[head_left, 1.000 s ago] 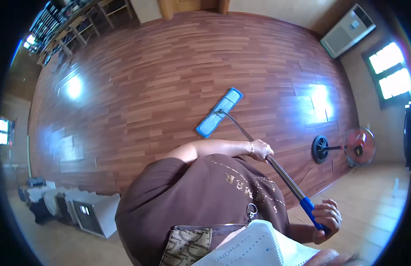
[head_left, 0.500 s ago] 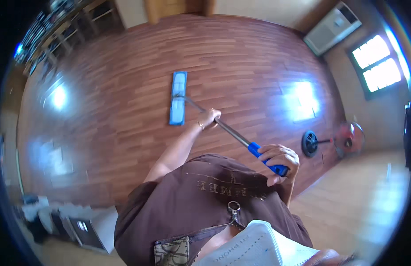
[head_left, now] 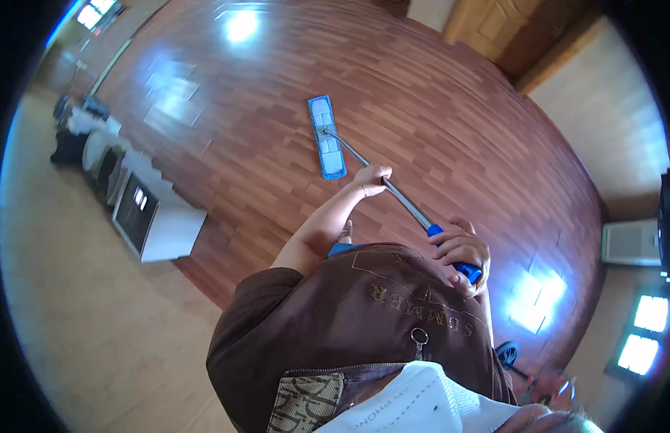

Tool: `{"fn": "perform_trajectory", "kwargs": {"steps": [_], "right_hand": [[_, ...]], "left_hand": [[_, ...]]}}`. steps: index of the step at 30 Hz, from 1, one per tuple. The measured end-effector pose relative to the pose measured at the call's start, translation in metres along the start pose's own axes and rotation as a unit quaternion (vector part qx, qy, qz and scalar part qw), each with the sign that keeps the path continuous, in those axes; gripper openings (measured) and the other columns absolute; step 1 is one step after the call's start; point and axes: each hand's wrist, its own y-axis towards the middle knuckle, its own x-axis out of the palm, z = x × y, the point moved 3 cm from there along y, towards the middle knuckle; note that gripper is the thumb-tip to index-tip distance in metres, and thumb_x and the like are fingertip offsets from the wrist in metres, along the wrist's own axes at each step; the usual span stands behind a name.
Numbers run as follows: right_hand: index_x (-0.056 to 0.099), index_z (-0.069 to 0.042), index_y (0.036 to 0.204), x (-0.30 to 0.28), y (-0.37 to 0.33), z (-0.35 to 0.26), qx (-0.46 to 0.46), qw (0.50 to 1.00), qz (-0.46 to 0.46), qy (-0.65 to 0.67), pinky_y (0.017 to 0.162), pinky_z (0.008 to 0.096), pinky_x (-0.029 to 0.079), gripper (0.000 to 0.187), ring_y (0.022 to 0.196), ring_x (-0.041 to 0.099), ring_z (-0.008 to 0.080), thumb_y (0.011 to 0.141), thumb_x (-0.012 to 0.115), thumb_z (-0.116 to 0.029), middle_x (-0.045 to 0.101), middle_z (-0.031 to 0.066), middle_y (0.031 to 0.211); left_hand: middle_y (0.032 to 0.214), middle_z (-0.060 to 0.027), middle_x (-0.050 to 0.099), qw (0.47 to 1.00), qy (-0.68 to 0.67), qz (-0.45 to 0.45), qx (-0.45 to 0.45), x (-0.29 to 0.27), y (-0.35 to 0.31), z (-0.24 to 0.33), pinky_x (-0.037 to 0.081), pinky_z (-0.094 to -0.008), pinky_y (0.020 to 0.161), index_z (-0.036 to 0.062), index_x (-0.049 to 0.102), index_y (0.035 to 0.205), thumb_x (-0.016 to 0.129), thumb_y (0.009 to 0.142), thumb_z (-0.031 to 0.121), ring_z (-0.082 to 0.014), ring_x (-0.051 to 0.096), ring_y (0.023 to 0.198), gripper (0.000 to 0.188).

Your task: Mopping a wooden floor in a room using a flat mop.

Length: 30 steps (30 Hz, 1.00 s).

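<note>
Left hand (head_left: 372, 179) curls closed round metal pole (head_left: 409, 204); right hand (head_left: 464, 252) wraps its blue grip (head_left: 468, 273) (blue-edged mop head (head_left: 327, 137) lies flat on wood floor (head_left: 436, 123)).

Single head-worn fisheye view taken from above, aimed down and forward; brown shirt (head_left: 328, 317) seen close at lower edge, wood floor (head_left: 436, 123) framed farther off.

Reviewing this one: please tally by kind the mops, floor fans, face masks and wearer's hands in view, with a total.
Mop: 1
Floor fan: 1
Face mask: 1
Hands: 2 (left hand, right hand)
Total: 5
</note>
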Motion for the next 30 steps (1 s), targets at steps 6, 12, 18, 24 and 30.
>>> {"fn": "perform_trajectory", "kwargs": {"steps": [6,12,18,24,30], "right_hand": [[0.058,-0.009,0.071,0.026,0.033,0.016,-0.035,0.988,-0.124,0.082,0.098,0.0513,0.034,0.018,0.088,0.066,0.0289,0.068,0.07,-0.023,0.065,0.0063,0.077],[0.058,-0.007,0.07,0.042,0.046,0.017,-0.053,0.953,-0.249,0.166,0.094,0.0471,0.038,0.019,0.089,0.064,0.0281,0.07,0.073,-0.019,0.064,0.007,0.078],[0.058,-0.006,0.071,0.045,0.044,0.02,-0.065,0.926,-0.302,0.217,0.094,0.0471,0.039,0.019,0.09,0.063,0.0295,0.072,0.072,-0.018,0.063,0.0093,0.079],[0.057,-0.004,0.068,0.039,0.046,0.016,-0.056,0.913,-0.303,0.268,0.092,0.0467,0.04,0.024,0.088,0.063,0.0303,0.076,0.07,-0.023,0.063,0.0104,0.076],[0.056,-0.002,0.065,0.018,0.051,0.005,-0.056,0.927,-0.254,0.271,0.083,0.0464,0.045,0.027,0.081,0.064,0.0319,0.077,0.068,-0.023,0.061,0.0116,0.07]], "left_hand": [[0.061,-0.0131,0.05,0.99,0.045,0.121,-0.062,-0.039,-0.075,-0.035,0.041,-0.0446,0.056,0.0057,0.04,0.064,0.073,0.073,0.013,-0.0372,0.05,0.061,0.035],[0.059,-0.0112,0.046,0.962,0.061,0.22,-0.148,-0.048,-0.157,-0.032,0.04,-0.0395,0.057,0.0087,0.039,0.062,0.072,0.072,0.016,-0.0317,0.048,0.06,0.036],[0.066,-0.0094,0.054,0.933,0.007,0.251,-0.258,-0.045,-0.214,-0.017,0.043,-0.0435,0.058,0.009,0.043,0.065,0.073,0.072,0.02,-0.0337,0.057,0.073,0.033],[0.07,-0.0138,0.061,0.905,0.091,0.257,-0.327,-0.04,-0.242,0.027,0.045,-0.0491,0.064,0.0097,0.055,0.066,0.068,0.076,0.026,-0.0383,0.061,0.078,0.023],[0.066,-0.0153,0.057,0.911,0.103,0.31,-0.252,-0.038,-0.226,0.05,0.044,-0.0455,0.056,0.0073,0.054,0.067,0.069,0.078,0.027,-0.0372,0.058,0.066,0.027]]}}
